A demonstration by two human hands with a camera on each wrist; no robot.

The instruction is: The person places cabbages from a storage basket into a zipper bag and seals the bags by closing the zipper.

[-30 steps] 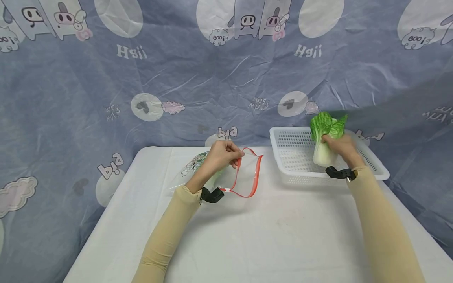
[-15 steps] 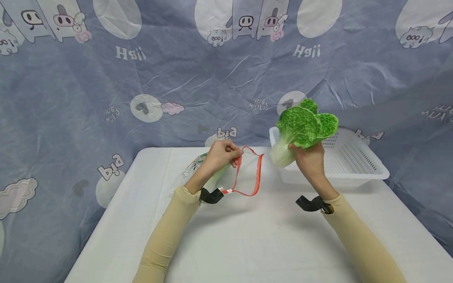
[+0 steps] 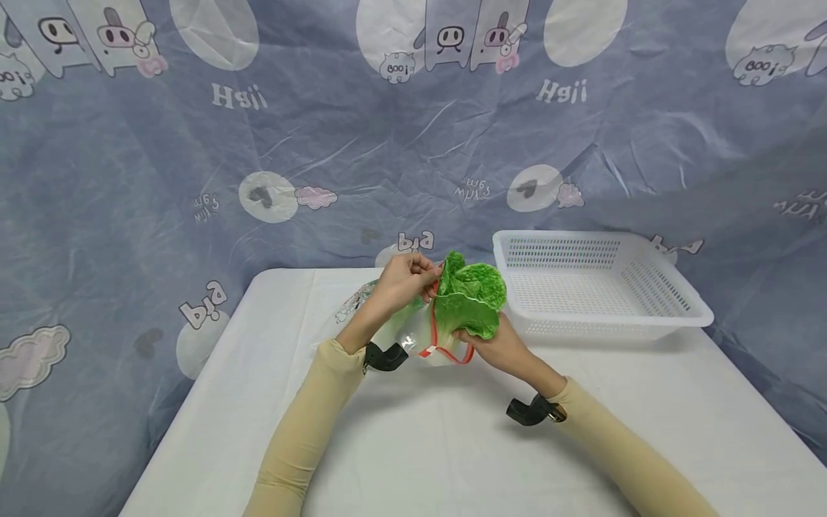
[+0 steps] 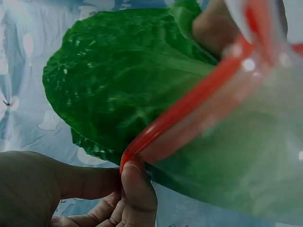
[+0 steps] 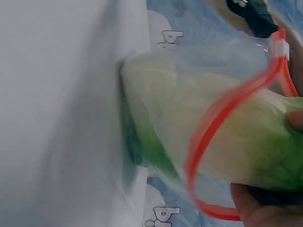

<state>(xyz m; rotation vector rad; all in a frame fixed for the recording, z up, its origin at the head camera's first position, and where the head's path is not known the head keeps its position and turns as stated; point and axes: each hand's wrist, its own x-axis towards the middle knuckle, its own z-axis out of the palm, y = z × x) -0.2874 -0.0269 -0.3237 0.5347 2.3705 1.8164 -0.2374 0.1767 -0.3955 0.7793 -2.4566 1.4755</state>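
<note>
My left hand (image 3: 402,283) pinches the red rim of a clear zip bag (image 4: 203,99) between thumb and finger, and the bag's mouth stands open. A white slider sits on the red strip. My right hand (image 3: 504,352) grips a Chinese cabbage (image 3: 470,296), its green leaves up and toward me in the head view. In the right wrist view the cabbage's pale base (image 5: 222,127) is inside the bag mouth, past the red rim. Deeper in the bag lies another pale-and-green vegetable (image 5: 149,113), partly blurred by the plastic.
A white perforated plastic basket (image 3: 607,319) stands at the table's back right, with nothing visible in it. The table (image 3: 413,445) has a white cover. Behind it hangs a blue-grey printed cloth (image 3: 362,129).
The right hand has carried the Chinese cabbage out of the basket, leftward to the bag, and its base has entered the bag mouth. The left hand has stayed nearly still on the rim.
</note>
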